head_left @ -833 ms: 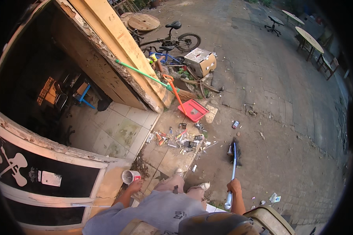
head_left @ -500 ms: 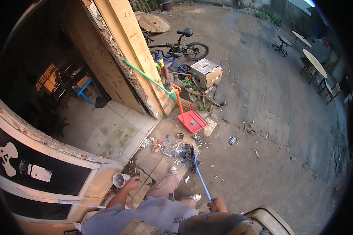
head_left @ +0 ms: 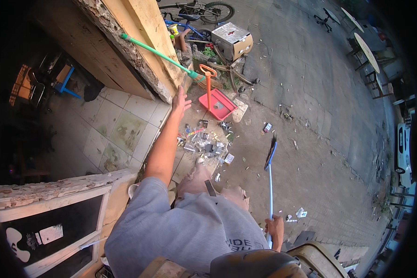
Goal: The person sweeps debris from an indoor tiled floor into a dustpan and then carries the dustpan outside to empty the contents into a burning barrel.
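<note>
My left hand (head_left: 181,103) is stretched forward, fingers apart and holding nothing, just left of a red dustpan (head_left: 225,112) with an upright orange handle (head_left: 208,91). It does not appear to touch the dustpan. Closed round the pale blue handle of a broom (head_left: 270,194) is my right hand (head_left: 275,228), low at the right. The broom's blue head with dark bristles points away from me, right of a litter pile (head_left: 207,147) of wrappers, packets and cigarette butts. A green-handled broom (head_left: 158,53) leans at the door post behind the dustpan.
A tiled doorway (head_left: 125,132) opens on the left beside a peeling post (head_left: 125,51). Beyond the dustpan stand a cardboard box (head_left: 232,39), a chair base (head_left: 234,69) and bicycles (head_left: 190,17). More litter (head_left: 301,212) lies right of my right hand. Tables (head_left: 367,52) stand far right.
My left hand has left the white bucket's side and reached forward toward the dustpan. The blue broom has swung right, off the litter pile. The view has shifted.
</note>
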### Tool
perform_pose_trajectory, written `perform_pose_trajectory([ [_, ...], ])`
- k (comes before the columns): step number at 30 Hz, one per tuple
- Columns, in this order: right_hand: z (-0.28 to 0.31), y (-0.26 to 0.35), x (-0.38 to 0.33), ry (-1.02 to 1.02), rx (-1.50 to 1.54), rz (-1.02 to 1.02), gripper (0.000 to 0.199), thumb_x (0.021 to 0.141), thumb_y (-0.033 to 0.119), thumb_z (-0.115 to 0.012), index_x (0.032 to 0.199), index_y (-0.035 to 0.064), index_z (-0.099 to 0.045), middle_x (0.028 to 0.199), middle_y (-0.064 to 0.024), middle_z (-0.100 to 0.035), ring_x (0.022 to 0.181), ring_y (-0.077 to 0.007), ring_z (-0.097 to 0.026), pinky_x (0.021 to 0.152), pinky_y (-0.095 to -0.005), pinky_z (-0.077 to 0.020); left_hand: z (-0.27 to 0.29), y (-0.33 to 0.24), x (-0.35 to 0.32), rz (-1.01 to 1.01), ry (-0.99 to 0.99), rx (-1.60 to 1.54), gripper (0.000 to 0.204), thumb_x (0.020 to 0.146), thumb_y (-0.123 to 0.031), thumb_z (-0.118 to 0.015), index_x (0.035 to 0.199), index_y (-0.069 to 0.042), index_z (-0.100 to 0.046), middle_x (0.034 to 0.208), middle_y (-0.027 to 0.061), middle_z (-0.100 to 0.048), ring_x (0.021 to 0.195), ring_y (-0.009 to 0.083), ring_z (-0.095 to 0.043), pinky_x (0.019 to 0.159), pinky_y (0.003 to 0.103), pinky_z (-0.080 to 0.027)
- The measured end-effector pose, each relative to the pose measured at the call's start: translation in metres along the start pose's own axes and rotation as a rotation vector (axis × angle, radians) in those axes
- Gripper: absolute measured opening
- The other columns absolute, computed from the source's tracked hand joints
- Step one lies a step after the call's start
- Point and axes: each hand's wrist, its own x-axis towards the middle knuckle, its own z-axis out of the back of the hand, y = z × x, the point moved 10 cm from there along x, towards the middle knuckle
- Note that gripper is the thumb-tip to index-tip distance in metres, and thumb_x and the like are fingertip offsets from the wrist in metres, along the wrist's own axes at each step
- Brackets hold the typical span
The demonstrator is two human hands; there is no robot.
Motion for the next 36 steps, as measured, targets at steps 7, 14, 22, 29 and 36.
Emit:
perform_pose_trajectory([
  [7, 0.008, 0.022, 0.009, 0.046, 0.078, -0.070, 0.017, 0.075, 0.010, -0.057, 0.077, -0.0056, -0.062, 0.053, -0.0064, -0.054, 0.041, -0.0139, -0.053, 0.040, -0.0295, -0.0426, -0.051, -0.029, 0.062, -0.246, -0.032, 0.480, 0.086, 0.067, -0.022, -0.068, 0.140, 0.005, -0.030, 0.141, 0.0254, -0.038, 0.132, 0.0311, -0.039, 0.107, 0.035, -0.032],
  [14, 0.044, 0.069, 0.071, 0.140, 0.034, -0.043, 0.027, 0.075, 0.009, -0.057, 0.096, -0.0061, -0.065, 0.055, -0.0055, -0.053, 0.041, -0.0123, -0.051, 0.039, -0.0285, -0.0414, -0.095, -0.034, 0.108, -0.262, -0.153, 0.723, 0.082, 0.071, -0.033, -0.074, 0.139, -0.005, -0.037, 0.133, 0.0185, -0.050, 0.122, 0.0312, -0.049, 0.101, 0.038, -0.040],
  [22, 0.117, 0.143, 0.211, 0.351, -0.217, 0.054, 0.033, 0.075, 0.010, -0.056, 0.103, -0.0053, -0.064, 0.054, -0.0047, -0.053, 0.041, -0.0124, -0.051, 0.039, -0.0283, -0.0407, -0.128, -0.028, 0.106, -0.318, -0.277, 0.722, 0.040, 0.088, -0.032, -0.060, 0.118, -0.008, -0.053, 0.109, 0.0150, -0.064, 0.104, 0.0312, -0.060, 0.088, 0.042, -0.046],
  [29, 0.159, 0.231, 0.299, 0.448, -0.511, 0.273, 0.025, 0.078, 0.010, -0.058, 0.097, -0.0045, -0.064, 0.054, -0.0040, -0.052, 0.039, -0.0114, -0.050, 0.037, -0.0281, -0.0394, -0.082, -0.072, -0.123, -0.699, -0.348, 0.456, 0.032, 0.095, -0.036, -0.051, 0.103, -0.004, -0.051, 0.088, 0.0104, -0.060, 0.084, 0.0253, -0.061, 0.082, 0.037, -0.047],
  [36, 0.134, 0.290, 0.300, 0.532, -0.739, 0.509, 0.029, 0.078, 0.010, -0.057, 0.104, -0.0026, -0.063, 0.052, -0.0051, -0.052, 0.039, -0.0127, -0.051, 0.036, -0.0285, -0.0412, -0.014, -0.023, -0.354, -0.979, -0.684, -0.191, 0.019, 0.098, -0.025, -0.049, 0.092, -0.007, -0.042, 0.082, 0.0040, -0.044, 0.076, 0.0160, -0.048, 0.095, 0.043, -0.040],
])
